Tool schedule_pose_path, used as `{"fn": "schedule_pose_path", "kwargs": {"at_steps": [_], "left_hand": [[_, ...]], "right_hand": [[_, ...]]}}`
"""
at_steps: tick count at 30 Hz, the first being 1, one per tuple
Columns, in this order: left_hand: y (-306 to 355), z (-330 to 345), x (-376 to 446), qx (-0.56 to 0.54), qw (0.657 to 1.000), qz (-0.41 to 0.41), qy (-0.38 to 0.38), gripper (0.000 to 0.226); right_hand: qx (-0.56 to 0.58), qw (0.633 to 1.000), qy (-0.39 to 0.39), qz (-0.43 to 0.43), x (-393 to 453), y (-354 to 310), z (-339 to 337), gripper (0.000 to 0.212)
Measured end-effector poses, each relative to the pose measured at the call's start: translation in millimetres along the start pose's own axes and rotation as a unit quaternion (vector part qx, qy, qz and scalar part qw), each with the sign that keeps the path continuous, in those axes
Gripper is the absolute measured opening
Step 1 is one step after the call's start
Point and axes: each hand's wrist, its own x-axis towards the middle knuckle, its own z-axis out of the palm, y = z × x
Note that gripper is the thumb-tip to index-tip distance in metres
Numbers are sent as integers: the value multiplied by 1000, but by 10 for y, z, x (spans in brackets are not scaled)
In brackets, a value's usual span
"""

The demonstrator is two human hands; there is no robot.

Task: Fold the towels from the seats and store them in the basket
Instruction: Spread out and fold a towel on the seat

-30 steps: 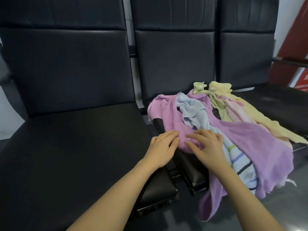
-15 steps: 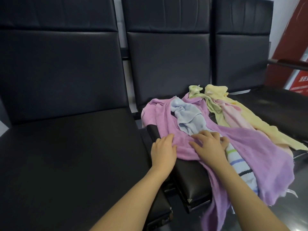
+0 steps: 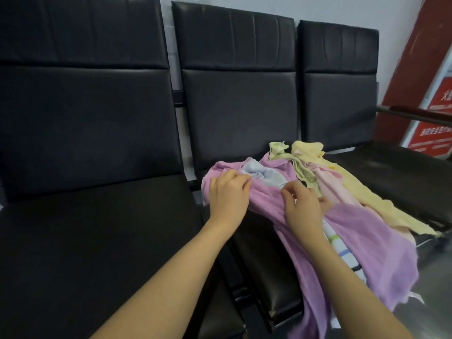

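Head view: towel heap on the middle seat of a black row. Purple towel uppermost, draping off the seat's front edge; pale blue towel, green towel, pink towel, yellow towel and striped towel alongside. Left hand, fingers curled, bunches purple cloth; right hand, fingers curled, pinches it likewise.

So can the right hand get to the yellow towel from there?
Probably yes. The yellow towel lies on top at the far side of the pile, uncovered, just beyond the right hand, which is busy on the purple towel and would need to let go first.
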Motion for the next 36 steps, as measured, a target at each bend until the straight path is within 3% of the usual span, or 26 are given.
{"fn": "schedule_pose_path", "kwargs": {"at_steps": [7, 10, 18, 31, 33, 36], "left_hand": [[226, -194, 560, -42, 991, 74, 107, 10], [350, -408, 781, -73, 986, 76, 127, 13], [263, -1358, 1009, -129, 974, 78, 169, 12], [-996, -2839, -308, 128, 981, 56, 138, 12], [-1190, -2959, -563, 147, 982, 22, 116, 9], [-1410, -3033, -936, 139, 988, -43, 50, 11]], "right_hand": [[127, 982, 139, -11, 388, -396, -199, 21], [153, 965, 202, -62, 492, -627, -314, 23], [207, 922, 280, -168, 471, -1455, -442, 16], [242, 921, 88, -293, -993, -2508, 163, 14], [242, 924, 28, -296, -1242, -2567, 254, 14], [219, 931, -129, -261, -1586, -2594, 407, 14]]}}
